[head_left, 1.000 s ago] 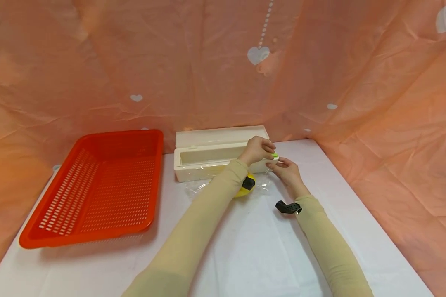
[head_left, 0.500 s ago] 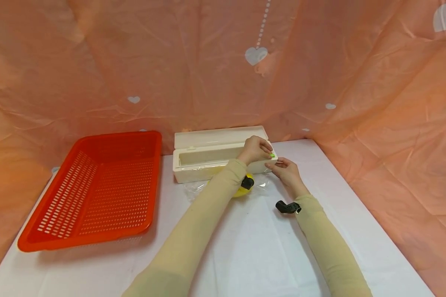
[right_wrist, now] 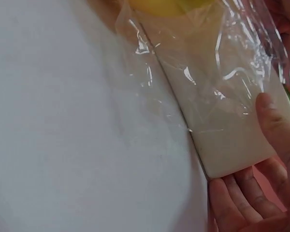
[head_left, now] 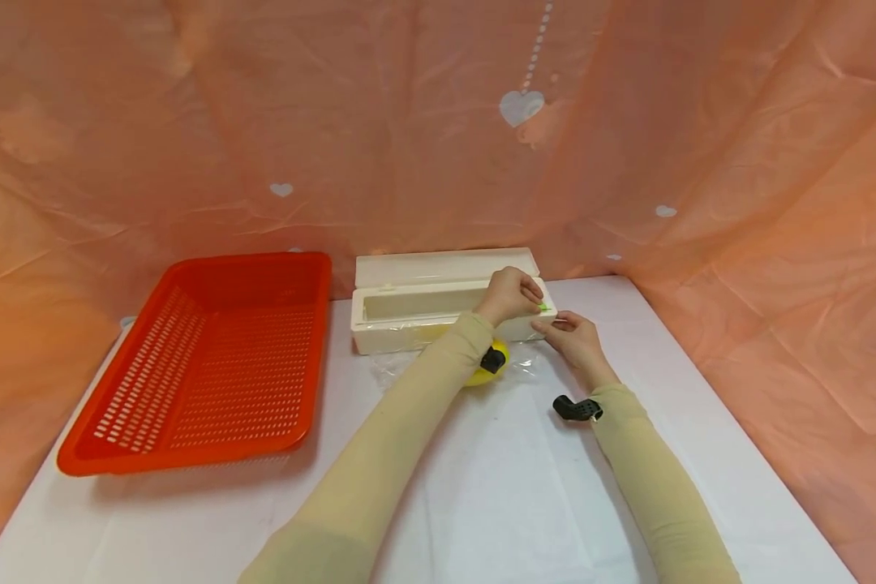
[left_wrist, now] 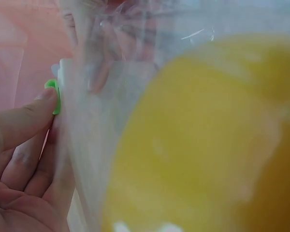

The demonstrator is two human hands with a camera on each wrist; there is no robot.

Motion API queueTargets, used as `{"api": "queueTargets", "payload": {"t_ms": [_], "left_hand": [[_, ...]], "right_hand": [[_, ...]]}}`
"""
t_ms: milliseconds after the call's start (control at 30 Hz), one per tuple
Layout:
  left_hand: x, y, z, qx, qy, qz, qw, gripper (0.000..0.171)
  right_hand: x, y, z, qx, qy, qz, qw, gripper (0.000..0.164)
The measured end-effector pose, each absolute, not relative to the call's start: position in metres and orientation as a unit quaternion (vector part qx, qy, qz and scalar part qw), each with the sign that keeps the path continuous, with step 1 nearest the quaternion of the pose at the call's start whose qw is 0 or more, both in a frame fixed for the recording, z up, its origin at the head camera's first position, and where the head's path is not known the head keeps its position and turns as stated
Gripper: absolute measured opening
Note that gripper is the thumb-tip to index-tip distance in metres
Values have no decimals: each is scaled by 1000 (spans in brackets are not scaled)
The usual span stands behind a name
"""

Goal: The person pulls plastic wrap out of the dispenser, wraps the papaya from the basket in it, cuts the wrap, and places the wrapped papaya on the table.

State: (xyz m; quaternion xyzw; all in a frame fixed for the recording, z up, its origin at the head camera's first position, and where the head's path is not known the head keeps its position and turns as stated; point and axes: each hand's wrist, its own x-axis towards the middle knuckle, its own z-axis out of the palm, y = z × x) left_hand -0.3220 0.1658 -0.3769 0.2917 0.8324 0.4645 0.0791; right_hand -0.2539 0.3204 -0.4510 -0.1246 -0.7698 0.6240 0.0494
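Observation:
A long white cling film dispenser box [head_left: 380, 339] stands at the back of the table, its lid [head_left: 445, 266] raised. My left hand [head_left: 507, 296] is at the right end of its front edge. There the thumb and curled fingers pinch a small green slider [left_wrist: 52, 92]. My right hand [head_left: 575, 345] grips the box's right end, thumb on the front face and fingers around the end, as the right wrist view shows. Clear film [right_wrist: 227, 58] hangs down the front over a smooth, rounded yellow thing [left_wrist: 198, 145], which my left forearm partly covers in the head view.
A red perforated plastic basket [head_left: 190, 464] stands on the left of the white-covered table [head_left: 511, 487]. An orange curtain [head_left: 409, 146] with white hearts hangs close behind the box and along both sides.
My left hand and the green slider have shifted slightly left from the box's right end. The right hand keeps its hold there. The head view has swung a little.

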Motion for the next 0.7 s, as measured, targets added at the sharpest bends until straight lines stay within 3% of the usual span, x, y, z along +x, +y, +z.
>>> {"api": "queueTargets", "payload": {"t_ms": [300,700], "left_hand": [[-324,148,-376,267,833,472,108,22],[-326,131,-373,241,836,480,115,22]], "right_hand": [[-257,321,-449,-132,-751,647,17,54],[-257,324,-451,-112,-752,649,26,47]]}}
